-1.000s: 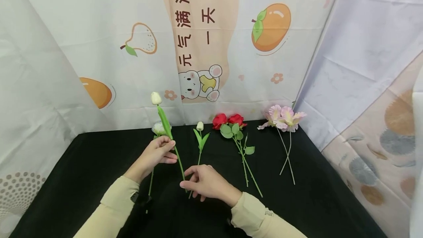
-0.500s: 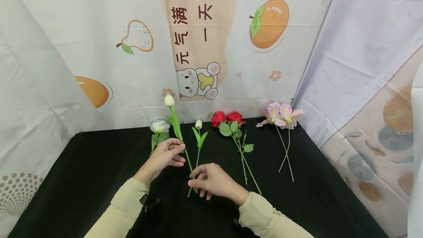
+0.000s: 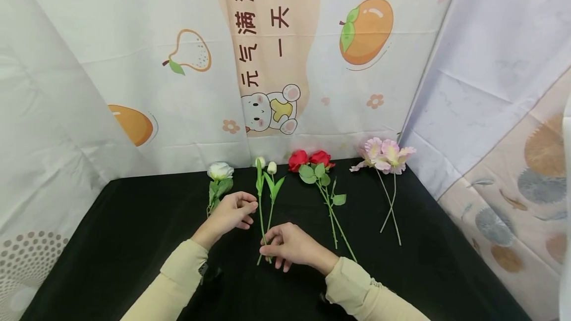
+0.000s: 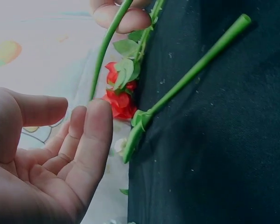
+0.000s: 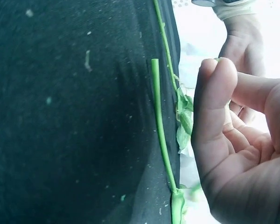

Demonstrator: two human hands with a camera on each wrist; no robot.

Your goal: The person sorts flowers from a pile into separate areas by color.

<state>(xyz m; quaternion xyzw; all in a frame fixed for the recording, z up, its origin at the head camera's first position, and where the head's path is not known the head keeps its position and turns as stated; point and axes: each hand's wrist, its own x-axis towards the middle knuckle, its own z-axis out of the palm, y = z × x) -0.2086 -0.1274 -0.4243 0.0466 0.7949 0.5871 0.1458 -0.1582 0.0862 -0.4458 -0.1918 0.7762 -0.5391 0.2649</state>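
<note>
My right hand [image 3: 292,246] pinches the lower stem of a white tulip [image 3: 260,182] between thumb and index finger. That tulip points away from me, its bloom near the back edge of the table. Just left of its stem is my left hand [image 3: 228,216]; in the left wrist view its thumb and fingers stand apart, and the held stem [image 4: 104,51] passes behind the fingertips. A second white tulip [image 3: 273,188] lies on the black cloth close to the right, its stem crossing the held one near the lower end.
A pale white rose [image 3: 220,171] lies left of the tulips, its stem partly behind my left arm. Two red roses [image 3: 310,160] lie to the right with crossed stems. Pink flowers [image 3: 384,155] lie farther right on the black cloth [image 3: 428,261]. Printed curtains [image 3: 178,103] stand behind.
The tulip has swung down and away, from raised to low beside the second tulip. My left fingers have let go of its stem; my right hand keeps its pinch and shifts slightly right.
</note>
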